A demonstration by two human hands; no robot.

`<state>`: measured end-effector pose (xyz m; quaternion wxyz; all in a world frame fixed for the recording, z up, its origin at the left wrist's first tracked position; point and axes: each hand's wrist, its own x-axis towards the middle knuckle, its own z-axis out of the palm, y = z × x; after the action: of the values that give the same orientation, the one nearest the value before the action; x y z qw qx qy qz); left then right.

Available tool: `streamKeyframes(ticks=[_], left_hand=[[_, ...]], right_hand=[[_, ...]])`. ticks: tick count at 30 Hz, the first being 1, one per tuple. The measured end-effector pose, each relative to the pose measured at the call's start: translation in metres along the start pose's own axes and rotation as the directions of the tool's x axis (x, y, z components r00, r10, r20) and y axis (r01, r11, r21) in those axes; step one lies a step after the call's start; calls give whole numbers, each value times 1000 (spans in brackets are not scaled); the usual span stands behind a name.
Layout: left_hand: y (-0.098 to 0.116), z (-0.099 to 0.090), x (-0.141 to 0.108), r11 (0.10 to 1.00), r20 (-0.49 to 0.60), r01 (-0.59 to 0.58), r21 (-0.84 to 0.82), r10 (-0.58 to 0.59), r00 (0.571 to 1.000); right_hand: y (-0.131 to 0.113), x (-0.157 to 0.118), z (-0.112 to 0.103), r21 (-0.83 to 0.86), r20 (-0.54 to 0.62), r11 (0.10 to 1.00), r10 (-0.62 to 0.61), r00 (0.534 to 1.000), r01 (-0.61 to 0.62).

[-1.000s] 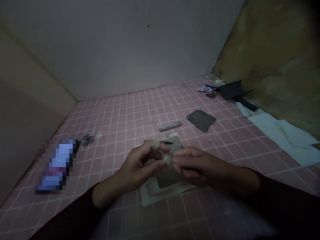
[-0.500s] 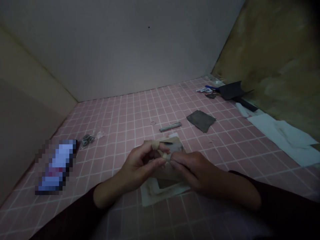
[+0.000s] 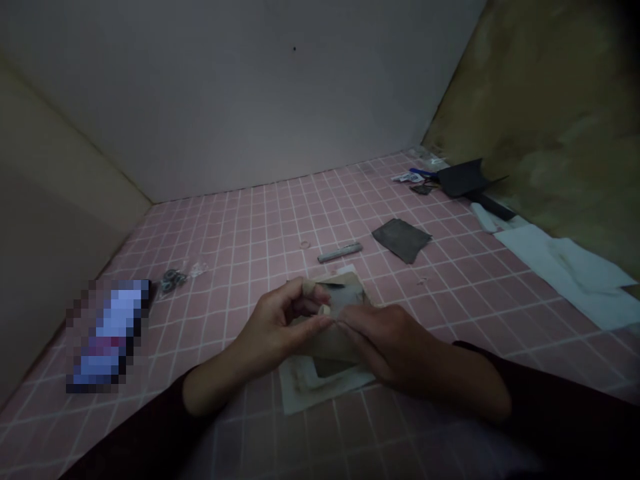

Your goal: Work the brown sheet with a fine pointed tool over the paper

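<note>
My left hand (image 3: 283, 323) is closed in a pinch, thumb against fingers, around a small pale piece (image 3: 325, 311); its exact kind is too small to tell. A beige wrap (image 3: 309, 288) circles the index finger. Right beside it, my right hand (image 3: 385, 337) has thumb and index finger pressed together, almost touching the left thumb; whatever they hold is hidden. Both hands are above a stack of stained sheets (image 3: 300, 393) on the pink checked cloth. Just past my left index finger shows a dark pointed shape (image 3: 336, 286), unclear in kind.
Beyond the hands lie a grey rod-like roll (image 3: 340, 253), a pale ring (image 3: 305, 245) and dark grey sheets (image 3: 402, 240). At left are a blurred-out phone (image 3: 113, 333) and small rings in clear plastic (image 3: 173, 280). White paper (image 3: 550, 267) and a black dustpan (image 3: 463, 179) line the right wall.
My left fingers have shifted slightly, and the pale piece shows a little further left and more plainly. My right hand has moved slightly left, still pinched. The view has tilted a touch.
</note>
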<state>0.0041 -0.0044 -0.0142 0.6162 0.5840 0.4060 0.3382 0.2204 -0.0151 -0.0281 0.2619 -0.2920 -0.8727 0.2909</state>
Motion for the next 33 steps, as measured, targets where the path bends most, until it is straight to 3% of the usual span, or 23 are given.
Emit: streamKeyframes(ticks=[3,5,6,7,8,10,11,12,14,18,21,22,26,28,31,33], left_hand=[[-2,-2,0,1000,-10,23,5,-23,1000],[-1,-3,-2,999,2,-22,40,21,1000],[0,-4,-3,996,20,-58,67,56,998],[2,-4,-5,990,43,-104,91,100,994],[3,-4,-6,982,66,-153,111,147,987],[5,-4,-8,962,104,-233,144,219,970],[6,-3,-9,954,118,-257,155,241,963],[7,-3,-10,950,129,-268,162,249,960],[7,-2,-9,950,142,-267,164,245,959],[6,-1,-7,973,124,-202,108,188,974],[5,-2,-7,992,109,-121,45,116,987],[4,-1,-6,994,107,-104,24,100,989],[0,1,-5,999,112,-36,-6,37,993],[-3,2,-4,999,115,-26,19,24,993],[-3,3,-3,993,105,-69,92,59,993],[-1,1,-3,982,114,-119,144,103,988]], right_hand=[[-1,2,-2,53,-15,998,34,999,-33],[-2,5,-6,208,10,971,120,993,-119],[-2,7,-10,346,64,917,191,980,-201],[-2,8,-14,505,159,806,265,951,-309],[-2,10,-18,647,293,630,314,903,-429],[-1,12,-25,756,560,218,274,782,-618],[0,12,-27,744,639,66,222,737,-665],[0,12,-29,728,677,-25,180,713,-685],[1,12,-30,730,681,-77,168,713,-679],[1,12,-25,782,601,-11,276,750,-623],[1,13,-20,795,533,121,328,780,-595],[1,13,-18,790,497,204,341,798,-579],[-1,13,-15,615,250,678,317,915,-403],[-5,13,-15,494,173,809,268,948,-318],[-11,12,-14,422,131,862,248,960,-280],[-11,12,-15,523,195,777,291,937,-350]])
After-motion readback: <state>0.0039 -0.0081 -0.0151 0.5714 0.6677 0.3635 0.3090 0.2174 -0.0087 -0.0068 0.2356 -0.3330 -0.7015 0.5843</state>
